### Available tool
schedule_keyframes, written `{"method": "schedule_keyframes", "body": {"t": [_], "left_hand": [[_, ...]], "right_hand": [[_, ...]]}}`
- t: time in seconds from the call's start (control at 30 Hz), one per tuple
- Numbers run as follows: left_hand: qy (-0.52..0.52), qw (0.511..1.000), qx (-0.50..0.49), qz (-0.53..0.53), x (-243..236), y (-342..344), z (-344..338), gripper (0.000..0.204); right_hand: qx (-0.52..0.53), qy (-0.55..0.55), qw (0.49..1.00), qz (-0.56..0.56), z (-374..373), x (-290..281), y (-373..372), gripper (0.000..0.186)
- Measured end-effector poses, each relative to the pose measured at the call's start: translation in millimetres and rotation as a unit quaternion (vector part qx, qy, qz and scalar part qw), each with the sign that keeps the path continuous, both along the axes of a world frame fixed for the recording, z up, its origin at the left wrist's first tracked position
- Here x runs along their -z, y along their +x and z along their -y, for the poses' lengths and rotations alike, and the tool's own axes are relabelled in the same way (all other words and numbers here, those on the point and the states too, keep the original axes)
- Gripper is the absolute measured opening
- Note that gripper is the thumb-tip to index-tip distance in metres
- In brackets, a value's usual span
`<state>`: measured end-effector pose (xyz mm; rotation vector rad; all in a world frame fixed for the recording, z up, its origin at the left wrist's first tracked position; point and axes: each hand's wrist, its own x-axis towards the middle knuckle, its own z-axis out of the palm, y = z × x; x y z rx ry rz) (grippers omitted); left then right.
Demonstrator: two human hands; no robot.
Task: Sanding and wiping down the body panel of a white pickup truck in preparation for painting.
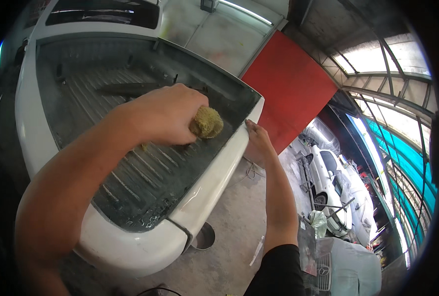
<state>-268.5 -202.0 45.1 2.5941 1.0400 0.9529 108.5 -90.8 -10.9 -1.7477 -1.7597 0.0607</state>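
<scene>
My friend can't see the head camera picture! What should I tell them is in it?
A person's left hand holds a fuzzy yellow sponge or cloth over the dark bed of a white pickup truck. Their right hand is at the bed's white edge. There's a big red panel behind, and a white car off to the right.

Left hand in a curl, right hand apart

two hands, one yellow-green sponge, one white pickup, one round bucket, one red panel
</scene>
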Motion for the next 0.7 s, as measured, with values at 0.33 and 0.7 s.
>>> {"method": "schedule_keyframes", "body": {"t": [0.33,0.7], "left_hand": [[0.048,0.994,0.050,0.081,-0.2,7.6,-12.0,0.027],[0.035,0.961,0.223,0.162,7.9,45.5,23.3,0.031]], "right_hand": [[-0.241,0.046,0.962,0.119,183.5,18.2,-128.2,0.040],[-0.264,0.073,0.956,0.106,209.1,17.0,-146.0,0.036]]}}
